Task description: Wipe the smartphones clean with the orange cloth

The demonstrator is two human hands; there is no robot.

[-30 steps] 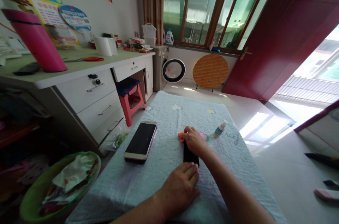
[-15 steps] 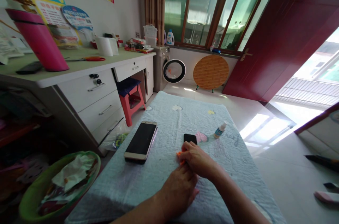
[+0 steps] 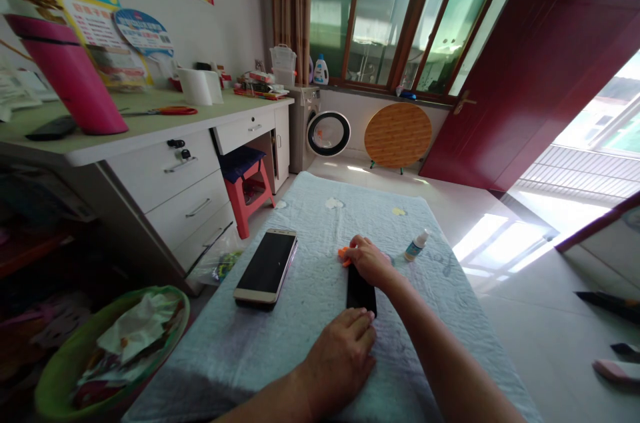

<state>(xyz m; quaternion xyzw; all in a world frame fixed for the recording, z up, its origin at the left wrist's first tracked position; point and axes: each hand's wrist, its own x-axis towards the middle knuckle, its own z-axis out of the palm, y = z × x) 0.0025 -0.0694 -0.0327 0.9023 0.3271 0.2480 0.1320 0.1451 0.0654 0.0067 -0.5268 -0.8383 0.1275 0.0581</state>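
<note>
A black phone (image 3: 361, 291) lies on the light blue cloth (image 3: 320, 223) that covers the table. My left hand (image 3: 343, 351) holds the phone's near end, its fingers bent over the edge. At the far end, my right hand (image 3: 370, 261) pinches a small orange cloth (image 3: 344, 255) against the glass. Part of the orange cloth is hidden under the fingers. A larger phone (image 3: 267, 266) with a gold-coloured front, apparently stacked on another, lies to the left. Right of my hands stands a small white-capped spray bottle (image 3: 417, 245).
A green waste bin (image 3: 53, 369) with crumpled paper stands at the lower left. Beside the white desk (image 3: 170, 176) is a red stool (image 3: 250, 193). A washing machine (image 3: 303, 133) with its door open and a round wooden tabletop (image 3: 399, 135) are behind the table.
My right hand has slid forward with the orange cloth from the phone's near part to its far end. My left hand stays at the near end, and more of the screen shows.
</note>
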